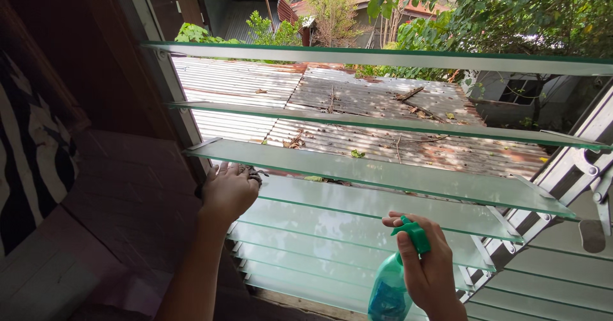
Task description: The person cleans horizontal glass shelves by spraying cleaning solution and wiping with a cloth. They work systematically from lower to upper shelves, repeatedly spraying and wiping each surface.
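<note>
Looking down, we see our two hands in front of a window made of many flat glass slats [383, 174]. The slats are tipped open, so we can see out between them.

Our right hand [428, 267] holds a green spray bottle [391, 289] low down near the bottom of the view. The fingers [399, 221] are wrapped around the neck of the bottle, and one finger curls over the top by the green trigger [414, 233]. The bottle stands upright, with its nozzle facing the glass. It sits just in front of the lower slats, close to them, but we cannot tell if it touches them.

Our left hand [228, 190] is up at the left end of one slat, beside the grey metal frame [167, 72]. Its fingers are bent and pressed together around something dark and crumpled [254, 174]. It may be a cloth, but it is too hidden to tell. The hand rests against the glass at that end.

On the right is another metal frame with a lever [590, 180] on it. On the left is a dark wooden wall [128, 187], and a black and white cloth [32, 155] hangs at the edge.

Outside, below the window, lies a rusty tin roof [357, 104] with twigs and dry leaves on it. Past the roof are green trees [511, 21] and parts of other houses.
</note>
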